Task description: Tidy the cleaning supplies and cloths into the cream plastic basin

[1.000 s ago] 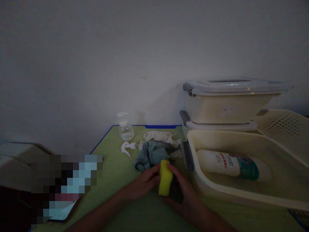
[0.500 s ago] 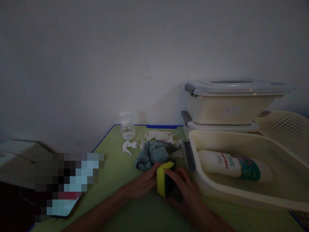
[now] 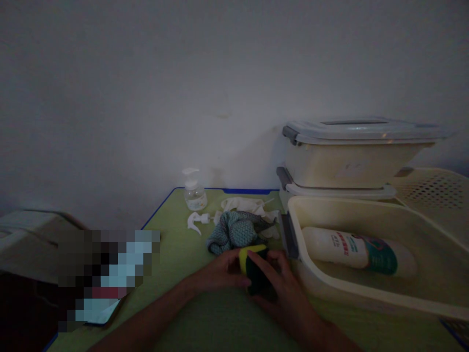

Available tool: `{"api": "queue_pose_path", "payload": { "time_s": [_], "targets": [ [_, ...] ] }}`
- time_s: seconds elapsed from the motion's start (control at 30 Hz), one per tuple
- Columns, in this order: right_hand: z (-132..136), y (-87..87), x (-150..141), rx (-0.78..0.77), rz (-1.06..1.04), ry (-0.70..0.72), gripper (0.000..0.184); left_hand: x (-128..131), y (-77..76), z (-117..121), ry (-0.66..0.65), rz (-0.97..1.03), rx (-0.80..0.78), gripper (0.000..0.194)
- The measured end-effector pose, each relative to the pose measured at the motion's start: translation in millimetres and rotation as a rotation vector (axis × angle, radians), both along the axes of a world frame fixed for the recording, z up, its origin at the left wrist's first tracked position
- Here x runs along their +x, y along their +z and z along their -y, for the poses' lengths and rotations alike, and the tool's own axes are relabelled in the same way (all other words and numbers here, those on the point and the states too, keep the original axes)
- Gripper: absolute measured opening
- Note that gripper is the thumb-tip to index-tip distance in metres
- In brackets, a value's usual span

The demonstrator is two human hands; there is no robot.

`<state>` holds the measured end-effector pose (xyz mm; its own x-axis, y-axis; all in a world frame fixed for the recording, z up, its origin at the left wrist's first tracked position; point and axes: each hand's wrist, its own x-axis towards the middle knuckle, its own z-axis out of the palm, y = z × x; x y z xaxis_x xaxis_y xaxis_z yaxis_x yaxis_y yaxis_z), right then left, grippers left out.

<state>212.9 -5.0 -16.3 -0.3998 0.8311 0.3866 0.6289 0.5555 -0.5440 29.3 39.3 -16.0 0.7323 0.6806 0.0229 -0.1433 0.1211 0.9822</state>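
Observation:
Both my hands hold a yellow sponge (image 3: pixel 252 264) with a dark scouring side, low over the green table (image 3: pixel 176 264). My left hand (image 3: pixel 223 271) grips its left edge. My right hand (image 3: pixel 280 276) wraps its right side, fingers curled over the dark face, which now turns toward me. A crumpled teal cloth (image 3: pixel 236 232) lies just behind the sponge.
A cream tub (image 3: pixel 366 293) holding a lying white bottle (image 3: pixel 357 249) sits right of my hands. Behind it stand two stacked lidded boxes (image 3: pixel 351 156) and a perforated basket (image 3: pixel 432 190). A pump bottle (image 3: pixel 193 193), a spray nozzle (image 3: pixel 194 222) and white gloves (image 3: pixel 245 205) lie near the wall.
The sponge has been turned in my hands from upright with its yellow face showing to lying lower with the dark side toward me. Both hands stayed on it.

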Motion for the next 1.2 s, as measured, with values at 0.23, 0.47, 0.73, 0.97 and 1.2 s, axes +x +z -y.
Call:
{"api": "queue_pose_path", "payload": {
  "time_s": [0.23,0.47,0.73,0.97,1.2],
  "targets": [
    [1.4,4.7,-1.0,0.053,-0.041,0.043,0.075,-0.3,-2.2,-6.6,0.111,0.106,-0.187,0.04],
    [4.4,6.1,-2.4,0.25,-0.2,0.08,0.05,2.2,8.2,-4.7,0.125,0.121,-0.285,0.059],
    [5.0,13.9,-2.5,0.212,-0.184,0.096,0.024,1.1,12.8,0.6,0.134,-0.01,-0.212,0.047],
    [4.6,13.1,0.1,0.22,-0.184,0.061,0.029,4.0,-0.3,-2.8,0.2,0.007,-0.14,0.042],
    [4.6,11.8,0.7,0.235,-0.136,0.108,0.035,3.0,-4.0,-3.1,0.207,0.022,-0.121,0.046]
  ]
}}
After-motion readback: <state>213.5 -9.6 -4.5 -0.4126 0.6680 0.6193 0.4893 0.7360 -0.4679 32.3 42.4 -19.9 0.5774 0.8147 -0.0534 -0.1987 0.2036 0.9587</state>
